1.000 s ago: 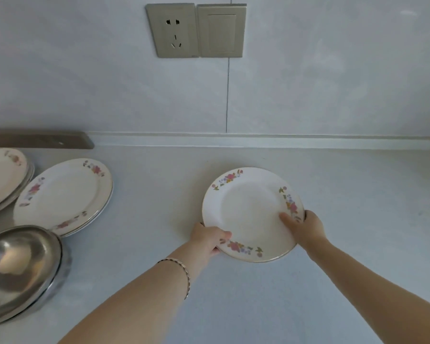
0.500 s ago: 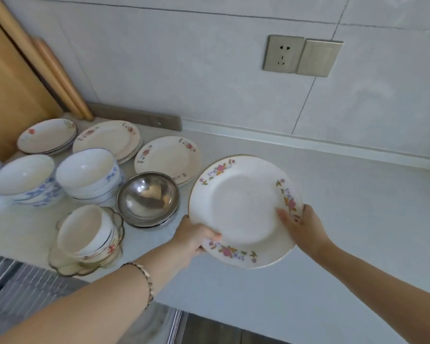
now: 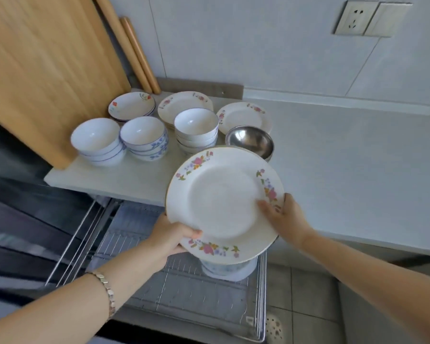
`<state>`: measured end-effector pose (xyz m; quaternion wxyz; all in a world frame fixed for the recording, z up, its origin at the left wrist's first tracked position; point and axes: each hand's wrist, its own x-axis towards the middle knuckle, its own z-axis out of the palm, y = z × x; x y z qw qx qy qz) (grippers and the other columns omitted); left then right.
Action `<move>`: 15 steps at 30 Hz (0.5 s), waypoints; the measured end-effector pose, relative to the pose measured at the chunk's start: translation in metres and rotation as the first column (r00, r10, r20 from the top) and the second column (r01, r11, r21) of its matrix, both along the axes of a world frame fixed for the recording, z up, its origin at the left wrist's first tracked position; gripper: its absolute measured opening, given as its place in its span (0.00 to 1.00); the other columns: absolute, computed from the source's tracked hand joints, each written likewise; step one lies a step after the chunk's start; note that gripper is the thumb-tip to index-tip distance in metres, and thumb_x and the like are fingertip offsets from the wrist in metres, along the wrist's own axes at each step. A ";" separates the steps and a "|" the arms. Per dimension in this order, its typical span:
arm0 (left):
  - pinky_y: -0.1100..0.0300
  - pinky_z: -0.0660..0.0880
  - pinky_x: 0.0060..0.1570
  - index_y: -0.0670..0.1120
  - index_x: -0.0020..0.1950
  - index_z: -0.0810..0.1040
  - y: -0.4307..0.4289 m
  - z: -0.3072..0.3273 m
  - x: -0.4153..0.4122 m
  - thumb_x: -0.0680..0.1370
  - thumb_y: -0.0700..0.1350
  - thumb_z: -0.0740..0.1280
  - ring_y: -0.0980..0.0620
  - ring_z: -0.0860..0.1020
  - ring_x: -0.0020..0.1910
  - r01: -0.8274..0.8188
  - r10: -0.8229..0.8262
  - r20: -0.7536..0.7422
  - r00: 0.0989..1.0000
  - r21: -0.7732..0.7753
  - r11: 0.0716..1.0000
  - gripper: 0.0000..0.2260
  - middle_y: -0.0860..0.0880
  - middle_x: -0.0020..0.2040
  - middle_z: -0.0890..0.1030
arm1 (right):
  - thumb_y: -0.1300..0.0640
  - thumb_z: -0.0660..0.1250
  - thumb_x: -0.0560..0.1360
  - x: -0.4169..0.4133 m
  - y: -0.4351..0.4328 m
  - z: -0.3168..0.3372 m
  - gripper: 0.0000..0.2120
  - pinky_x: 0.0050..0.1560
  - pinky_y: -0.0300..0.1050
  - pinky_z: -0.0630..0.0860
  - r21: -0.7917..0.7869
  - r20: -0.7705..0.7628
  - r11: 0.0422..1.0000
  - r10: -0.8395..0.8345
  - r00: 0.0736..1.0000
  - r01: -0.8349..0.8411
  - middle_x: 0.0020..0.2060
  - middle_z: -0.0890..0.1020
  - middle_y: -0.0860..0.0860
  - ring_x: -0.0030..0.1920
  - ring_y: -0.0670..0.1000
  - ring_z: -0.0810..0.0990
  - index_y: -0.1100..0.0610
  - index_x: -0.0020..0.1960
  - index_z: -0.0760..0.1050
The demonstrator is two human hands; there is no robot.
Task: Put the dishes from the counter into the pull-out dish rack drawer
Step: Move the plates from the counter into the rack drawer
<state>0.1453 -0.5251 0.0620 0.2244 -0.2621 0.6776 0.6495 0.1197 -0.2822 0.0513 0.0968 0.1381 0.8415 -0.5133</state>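
A wooden board (image 3: 42, 70) is leaned against the wall at ten o'clock. Stacked white bowls (image 3: 144, 137) and flowered plates (image 3: 184, 103) are set on the desk (image 3: 345, 157) at eleven to twelve o'clock, beside a steel bowl (image 3: 250, 141). At centre, a flowered plate (image 3: 224, 204) is held tilted above the open wire dish rack drawer (image 3: 184, 294). Its lower left rim is gripped by the left hand (image 3: 170, 238), its right rim by the right hand (image 3: 287, 217). A bowl (image 3: 227, 270) is partly seen in the drawer beneath the plate.
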 end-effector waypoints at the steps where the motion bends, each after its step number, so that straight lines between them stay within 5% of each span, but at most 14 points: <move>1: 0.61 0.78 0.29 0.49 0.46 0.76 -0.013 -0.004 0.008 0.67 0.28 0.71 0.51 0.82 0.41 -0.003 0.003 0.014 1.000 -0.012 1.000 0.18 0.49 0.41 0.85 | 0.46 0.67 0.73 0.008 -0.012 -0.005 0.14 0.24 0.29 0.69 -0.002 0.006 1.000 0.008 1.000 -0.008 0.38 0.73 0.42 0.37 0.39 0.73 0.53 0.46 0.65; 4: 0.57 0.78 0.35 0.47 0.47 0.76 -0.043 -0.022 0.021 0.67 0.27 0.71 0.48 0.81 0.44 -0.013 0.017 0.100 0.995 -0.040 0.999 0.18 0.46 0.45 0.84 | 0.46 0.68 0.72 0.023 -0.044 -0.022 0.14 0.24 0.28 0.69 -0.033 0.030 0.999 0.023 0.999 -0.022 0.38 0.74 0.43 0.37 0.41 0.74 0.48 0.40 0.63; 11: 0.54 0.78 0.40 0.39 0.56 0.74 -0.088 -0.068 0.026 0.67 0.26 0.71 0.43 0.80 0.49 0.031 -0.008 0.339 0.941 -0.064 0.997 0.20 0.39 0.51 0.82 | 0.44 0.67 0.72 0.031 -0.088 -0.072 0.14 0.34 0.36 0.70 -0.038 0.155 0.996 0.082 0.984 -0.077 0.41 0.74 0.45 0.38 0.43 0.74 0.50 0.45 0.64; 15: 0.51 0.78 0.42 0.38 0.51 0.76 -0.110 -0.094 0.023 0.67 0.26 0.70 0.43 0.80 0.46 0.049 -0.010 0.410 0.912 -0.083 0.995 0.15 0.39 0.48 0.83 | 0.44 0.66 0.72 0.033 -0.109 -0.093 0.17 0.41 0.42 0.75 -0.023 0.228 0.993 0.117 0.967 -0.115 0.48 0.76 0.51 0.42 0.48 0.76 0.53 0.50 0.64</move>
